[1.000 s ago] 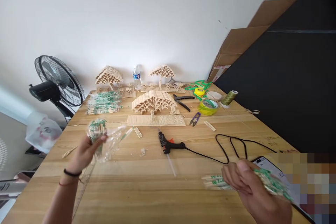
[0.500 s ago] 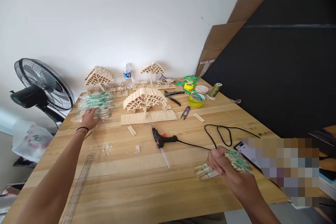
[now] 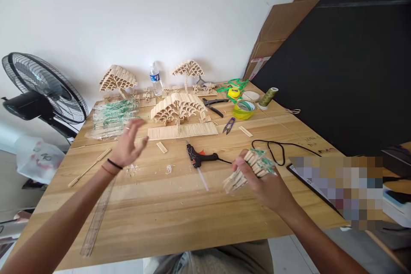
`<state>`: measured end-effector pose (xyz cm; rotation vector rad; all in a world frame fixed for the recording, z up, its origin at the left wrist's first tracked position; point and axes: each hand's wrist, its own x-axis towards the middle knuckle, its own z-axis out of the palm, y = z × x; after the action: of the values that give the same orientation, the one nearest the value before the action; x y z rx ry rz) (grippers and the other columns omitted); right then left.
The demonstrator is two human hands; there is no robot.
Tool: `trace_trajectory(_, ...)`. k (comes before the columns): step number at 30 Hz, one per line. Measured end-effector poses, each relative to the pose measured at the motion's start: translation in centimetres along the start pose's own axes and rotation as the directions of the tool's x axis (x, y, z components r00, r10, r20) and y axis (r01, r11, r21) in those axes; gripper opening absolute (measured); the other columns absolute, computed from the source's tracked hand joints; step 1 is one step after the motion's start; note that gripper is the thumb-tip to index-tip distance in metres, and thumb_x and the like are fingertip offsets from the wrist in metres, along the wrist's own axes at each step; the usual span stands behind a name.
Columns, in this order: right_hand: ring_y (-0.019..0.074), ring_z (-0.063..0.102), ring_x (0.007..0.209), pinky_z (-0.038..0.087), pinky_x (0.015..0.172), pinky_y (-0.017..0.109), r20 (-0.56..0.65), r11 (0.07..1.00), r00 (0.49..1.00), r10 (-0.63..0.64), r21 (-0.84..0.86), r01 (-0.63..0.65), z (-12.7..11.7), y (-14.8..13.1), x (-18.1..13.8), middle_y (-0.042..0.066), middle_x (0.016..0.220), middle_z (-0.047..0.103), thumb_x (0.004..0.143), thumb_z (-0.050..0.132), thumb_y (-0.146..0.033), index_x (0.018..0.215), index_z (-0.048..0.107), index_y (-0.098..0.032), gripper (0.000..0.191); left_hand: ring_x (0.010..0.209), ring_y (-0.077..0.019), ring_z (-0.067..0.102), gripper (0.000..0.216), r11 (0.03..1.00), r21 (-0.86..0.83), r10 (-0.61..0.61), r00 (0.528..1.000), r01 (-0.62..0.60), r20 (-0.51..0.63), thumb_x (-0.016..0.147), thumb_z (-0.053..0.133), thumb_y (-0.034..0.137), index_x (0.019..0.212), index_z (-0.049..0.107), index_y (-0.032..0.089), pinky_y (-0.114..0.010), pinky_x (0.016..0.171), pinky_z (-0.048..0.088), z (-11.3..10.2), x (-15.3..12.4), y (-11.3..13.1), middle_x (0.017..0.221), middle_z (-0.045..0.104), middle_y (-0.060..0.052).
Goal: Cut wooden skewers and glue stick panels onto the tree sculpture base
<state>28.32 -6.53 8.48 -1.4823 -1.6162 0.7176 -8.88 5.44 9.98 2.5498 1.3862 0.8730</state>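
1. Head view: our right hand [image 3: 265, 190] grips stick bundle [image 3: 257, 164], right of glue gun [image 3: 198, 157], long axis slanting toward gun's near side.
2. Our left hand [image 3: 129, 144] empty, fingers spread, left of gun, farther from bundle.

Free to pass low over the near worktop [image 3: 167, 222] between the clear ruler [image 3: 98, 222] and the held bundle of sticks [image 3: 258, 163], but barred ahead by the glue gun [image 3: 197, 157] with its cord [image 3: 224, 161], farther back by the tree model [image 3: 178, 109], and at back left by the wrapped pile [image 3: 112, 117].
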Motion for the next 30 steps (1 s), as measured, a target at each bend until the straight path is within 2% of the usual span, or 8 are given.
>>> trace_trajectory(2, 0.0189, 0.058, 0.062, 0.047, 0.064, 0.032, 0.078, 0.997, 0.997, -0.021, 0.082, 0.015, 1.0, -1.3, 0.2, 0.002, 0.066, 0.063, 0.099, 0.052, -0.055, 0.072, 0.065, -0.023, 0.044, 0.128, -0.0284, 0.056, 0.042, 0.96, -0.276, 0.088, 0.982, -0.039, 0.167, 0.1, 0.05, 0.039, 0.136, 0.052, 0.017, -0.046, 0.112, 0.042, 1.5, -1.1, 5.4, 0.136, 0.06, -0.017)
trace_trajectory(4, 0.0186, 0.061, 0.064, 0.049, 0.066, 0.031, 0.189, 0.986, 0.98, -0.064, 0.163, 0.033, 2.3, -2.5, 0.0, 0.002, 0.07, 0.066, 0.095, 0.062, -0.052, 0.075, 0.067, -0.022, 0.036, 0.126, -0.0269, 0.059, 0.05, 0.833, -0.552, 0.157, 0.941, 0.036, 0.299, 0.097, 0.059, 0.043, 0.14, 0.051, 0.019, -0.041, 0.11, 0.046, 3.7, -2.3, 9.6, 0.142, 0.059, -0.017)
trace_trajectory(7, 0.0184, 0.062, 0.069, 0.05, 0.067, 0.031, 0.325, 0.969, 0.942, -0.08, 0.246, -0.002, 4.2, -3.3, -0.5, 0.002, 0.077, 0.068, 0.089, 0.072, -0.048, 0.082, 0.071, -0.022, 0.026, 0.107, -0.0244, 0.066, 0.046, 0.654, -0.718, 0.226, 0.845, 0.237, 0.484, 0.094, 0.064, 0.049, 0.128, 0.061, 0.018, -0.036, 0.098, 0.052, 7.1, -4.0, 12.9, 0.125, 0.069, -0.013)
trace_trajectory(10, 0.0189, 0.062, 0.073, 0.051, 0.069, 0.031, 0.364, 0.967, 0.93, -0.046, 0.251, -0.051, 5.1, -3.0, -1.0, 0.002, 0.079, 0.069, 0.088, 0.074, -0.045, 0.084, 0.071, -0.022, 0.024, 0.081, -0.0181, 0.062, 0.043, 0.615, -0.695, 0.171, 0.798, 0.372, 0.578, 0.099, 0.051, 0.054, 0.095, 0.068, 0.014, -0.029, 0.077, 0.051, 9.2, -5.4, 13.2, 0.09, 0.071, -0.006)
trace_trajectory(13, 0.0204, 0.065, 0.083, 0.053, 0.076, 0.031, 0.358, 0.967, 0.93, -0.084, 0.255, -0.011, 5.0, -2.2, -1.2, 0.004, 0.089, 0.071, 0.094, 0.068, -0.041, 0.092, 0.07, -0.021, 0.02, 0.068, -0.0141, 0.052, 0.053, 0.584, -0.689, 0.1, 0.803, 0.43, 0.587, 0.097, 0.05, 0.062, 0.081, 0.065, 0.013, -0.025, 0.067, 0.045, 9.8, -6.4, 12.4, 0.073, 0.062, -0.001)
trace_trajectory(16, 0.0226, 0.066, 0.094, 0.053, 0.083, 0.033, 0.363, 0.968, 0.916, -0.169, 0.237, 0.084, 4.6, -1.6, -1.4, 0.006, 0.094, 0.071, 0.1, 0.057, -0.037, 0.094, 0.073, -0.022, 0.022, 0.067, -0.0137, 0.051, 0.056, 0.527, -0.708, 0.075, 0.804, 0.47, 0.59, 0.094, 0.055, 0.065, 0.081, 0.067, 0.012, -0.025, 0.066, 0.043, 9.8, -7.1, 12.1, 0.072, 0.062, -0.001)
trace_trajectory(19, 0.0209, 0.066, 0.082, 0.053, 0.077, 0.032, 0.388, 0.974, 0.906, -0.172, 0.204, 0.098, 4.7, -1.3, -1.5, 0.005, 0.085, 0.069, 0.102, 0.054, -0.037, 0.083, 0.072, -0.021, 0.03, 0.067, -0.014, 0.054, 0.053, 0.516, -0.707, 0.052, 0.806, 0.484, 0.589, 0.094, 0.058, 0.062, 0.084, 0.07, 0.012, -0.024, 0.066, 0.044, 9.8, -7.5, 12.3, 0.073, 0.066, -0.002)
trace_trajectory(30, 0.0176, 0.064, 0.063, 0.053, 0.057, 0.029, 0.478, 0.922, 0.877, -0.048, 0.358, -0.144, 5.8, -0.2, -1.0, 0.001, 0.073, 0.065, 0.099, 0.055, -0.047, 0.082, 0.064, -0.021, 0.032, 0.072, -0.0139, 0.057, 0.049, 0.555, -0.683, 0.022, 0.812, 0.475, 0.583, 0.102, 0.047, 0.053, 0.093, 0.072, 0.013, -0.023, 0.07, 0.046, 8.5, -7.9, 12.5, 0.083, 0.071, -0.003)
